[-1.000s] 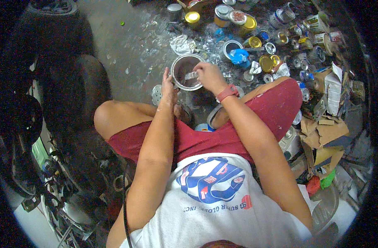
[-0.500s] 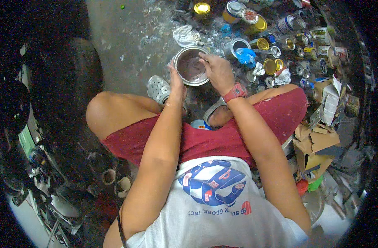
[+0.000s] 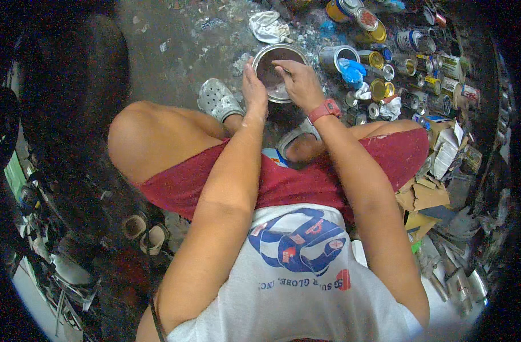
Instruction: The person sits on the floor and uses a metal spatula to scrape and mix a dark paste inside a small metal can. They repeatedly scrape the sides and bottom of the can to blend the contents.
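Note:
An open round metal can (image 3: pixel 280 45) stands on the floor in front of me, with brownish-grey contents inside. Against its left side rests my left hand (image 3: pixel 254 91), fingers reaching up along the wall and steadying it. My right hand (image 3: pixel 300 85), with a red watch (image 3: pixel 325 110) on the wrist, is over the can's right part. Its fingers are curled and closed above the contents; whatever they hold, if anything, is hidden.
Many paint cans (image 3: pixel 376 59) crowd the floor to the right, one with a blue cloth or bag (image 3: pixel 351 71). A white rag (image 3: pixel 269 27) lies beyond the can. Torn cardboard (image 3: pixel 428 194) is at the right. Worn shoes (image 3: pixel 155 239) lie at the left, and a large dark tyre-like shape (image 3: pixel 100 68) stands there.
The view has shifted, so the can and the surroundings sit a little differently in the picture. My right fingers have moved slightly inside the can's opening; my left hand stays on its side.

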Demonstrator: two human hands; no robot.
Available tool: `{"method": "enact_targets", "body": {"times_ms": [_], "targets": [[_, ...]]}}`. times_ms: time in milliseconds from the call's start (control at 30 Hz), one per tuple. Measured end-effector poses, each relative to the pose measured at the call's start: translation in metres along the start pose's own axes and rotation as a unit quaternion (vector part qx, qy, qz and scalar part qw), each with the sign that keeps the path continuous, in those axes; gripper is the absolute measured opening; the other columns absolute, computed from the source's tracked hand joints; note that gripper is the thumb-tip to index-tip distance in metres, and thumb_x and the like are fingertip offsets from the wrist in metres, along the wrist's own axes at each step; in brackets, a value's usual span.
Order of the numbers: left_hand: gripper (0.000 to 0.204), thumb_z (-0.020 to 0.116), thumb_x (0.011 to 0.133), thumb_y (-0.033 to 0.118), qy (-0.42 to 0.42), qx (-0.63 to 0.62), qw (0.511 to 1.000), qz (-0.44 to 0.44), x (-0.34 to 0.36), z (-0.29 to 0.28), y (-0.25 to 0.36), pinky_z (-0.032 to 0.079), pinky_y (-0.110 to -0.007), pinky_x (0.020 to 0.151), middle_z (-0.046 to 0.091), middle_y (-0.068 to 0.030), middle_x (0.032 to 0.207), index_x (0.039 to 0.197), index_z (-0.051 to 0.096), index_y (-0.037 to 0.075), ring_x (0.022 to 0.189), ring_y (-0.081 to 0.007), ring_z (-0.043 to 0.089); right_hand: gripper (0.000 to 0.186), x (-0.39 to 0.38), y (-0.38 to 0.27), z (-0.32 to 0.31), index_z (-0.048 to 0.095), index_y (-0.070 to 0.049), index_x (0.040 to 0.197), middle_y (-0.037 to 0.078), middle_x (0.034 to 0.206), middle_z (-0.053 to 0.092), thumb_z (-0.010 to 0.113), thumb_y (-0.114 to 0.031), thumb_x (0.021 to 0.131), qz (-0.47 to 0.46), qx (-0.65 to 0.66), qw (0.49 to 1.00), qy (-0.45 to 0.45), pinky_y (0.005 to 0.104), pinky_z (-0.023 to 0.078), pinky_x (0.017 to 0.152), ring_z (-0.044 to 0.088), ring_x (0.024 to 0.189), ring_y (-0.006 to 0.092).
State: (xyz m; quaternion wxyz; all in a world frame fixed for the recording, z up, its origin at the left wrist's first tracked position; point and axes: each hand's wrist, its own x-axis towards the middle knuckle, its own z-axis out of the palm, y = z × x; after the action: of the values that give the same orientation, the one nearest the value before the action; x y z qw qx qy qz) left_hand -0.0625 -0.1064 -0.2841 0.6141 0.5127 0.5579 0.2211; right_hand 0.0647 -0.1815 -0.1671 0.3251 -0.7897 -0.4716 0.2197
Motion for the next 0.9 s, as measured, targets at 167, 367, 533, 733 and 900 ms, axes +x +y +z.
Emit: {"method": "enact_targets", "body": {"times_ms": [167, 367, 533, 733, 900], "targets": [[0.069, 0.024, 0.122, 0.050, -0.024, 0.067, 0.997, 0.039, -0.002, -0.009, 0.012, 0.039, -0.043, 0.126, 0.063, -0.0198, 0.158, 0.158, 0.060, 0.003, 0.149, -0.0335, 0.057, 0.030, -0.015, 0.015, -0.022, 0.078, -0.007, 0.132, 0.021, 0.127, 0.079, 0.068, -0.011, 0.105, -0.106, -0.026, 0.985, -0.135, 0.0486, 0.060, 0.100, 0.075, 0.116, 0.0424], [0.066, 0.026, 0.122, 0.048, -0.134, 0.048, 0.989, 0.029, 0.009, -0.017, 0.051, 0.038, -0.042, 0.126, 0.065, -0.0186, 0.156, 0.155, 0.063, 0.004, 0.149, -0.0321, 0.057, 0.038, -0.005, -0.008, -0.085, 0.074, -0.008, 0.137, 0.021, 0.129, 0.078, 0.066, -0.005, 0.099, -0.145, -0.133, 0.967, -0.164, 0.0503, 0.060, 0.098, 0.075, 0.113, 0.0424], [0.065, 0.027, 0.122, 0.048, -0.168, -0.072, 0.983, -0.020, 0.019, -0.011, 0.040, 0.040, -0.041, 0.124, 0.065, -0.0153, 0.157, 0.158, 0.061, 0.006, 0.144, -0.0291, 0.059, 0.042, -0.006, 0.007, -0.063, 0.072, -0.009, 0.139, 0.020, 0.128, 0.078, 0.066, -0.004, 0.098, -0.114, -0.106, 0.985, -0.077, 0.0498, 0.061, 0.096, 0.075, 0.111, 0.0425], [0.065, 0.024, 0.123, 0.048, -0.200, -0.122, 0.969, -0.079, 0.015, -0.012, 0.049, 0.043, -0.040, 0.122, 0.064, -0.0138, 0.155, 0.159, 0.059, 0.006, 0.143, -0.0268, 0.059, 0.028, 0.005, 0.019, -0.015, 0.079, -0.008, 0.125, 0.017, 0.122, 0.080, 0.069, -0.011, 0.099, -0.070, -0.035, 0.996, -0.043, 0.0492, 0.061, 0.100, 0.075, 0.113, 0.0397], [0.066, 0.024, 0.123, 0.048, -0.195, -0.097, 0.973, -0.078, 0.019, -0.016, 0.038, 0.040, -0.040, 0.124, 0.062, -0.0138, 0.158, 0.162, 0.057, 0.007, 0.145, -0.0269, 0.057, 0.028, -0.006, 0.019, -0.011, 0.078, -0.005, 0.127, 0.019, 0.123, 0.079, 0.070, -0.011, 0.101, -0.111, -0.010, 0.987, -0.118, 0.0492, 0.059, 0.100, 0.074, 0.115, 0.0415]]}}
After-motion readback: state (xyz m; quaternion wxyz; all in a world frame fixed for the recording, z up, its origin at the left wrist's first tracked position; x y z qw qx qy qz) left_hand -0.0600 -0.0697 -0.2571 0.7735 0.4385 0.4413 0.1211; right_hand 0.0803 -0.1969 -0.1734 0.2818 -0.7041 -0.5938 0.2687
